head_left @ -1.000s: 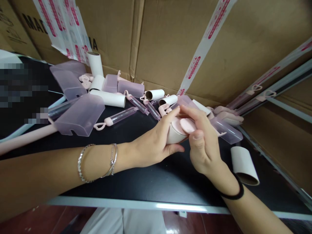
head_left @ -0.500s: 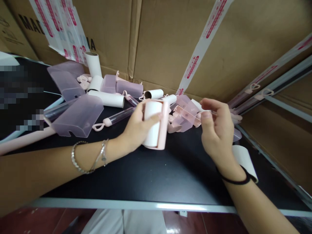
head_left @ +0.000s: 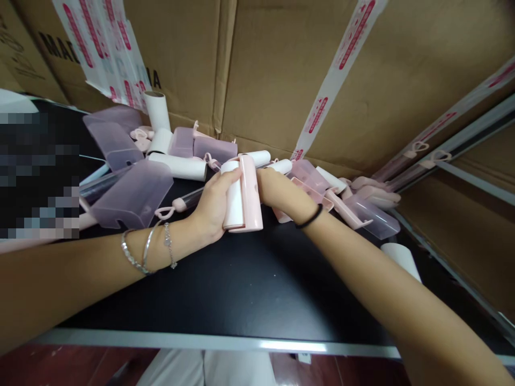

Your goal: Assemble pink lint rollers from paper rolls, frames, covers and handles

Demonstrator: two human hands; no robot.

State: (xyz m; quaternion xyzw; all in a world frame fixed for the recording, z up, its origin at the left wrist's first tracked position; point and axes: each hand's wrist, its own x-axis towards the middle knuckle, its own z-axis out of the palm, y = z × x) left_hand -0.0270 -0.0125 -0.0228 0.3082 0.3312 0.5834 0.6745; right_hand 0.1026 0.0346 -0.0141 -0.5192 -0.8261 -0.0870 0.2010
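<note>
the left hand (head_left: 212, 206) grasps a white cylinder (head_left: 233, 206) in a pale-pink plastic casing (head_left: 251, 199); whether the right hand (head_left: 269, 185) grips cannot be told.

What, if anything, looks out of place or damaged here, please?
No damage or spill shows. Mildly odd: one white cylindrical paper roll lies at the right, apart from the other rolls and partly behind the right forearm; another roll stands upright at the back, while most lie down.

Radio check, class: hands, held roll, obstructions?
Left hand: gripping white roll in pink holder. Right hand: partly hidden behind holder, grip unclear. Purple covers, white tubes lie beyond.
</note>
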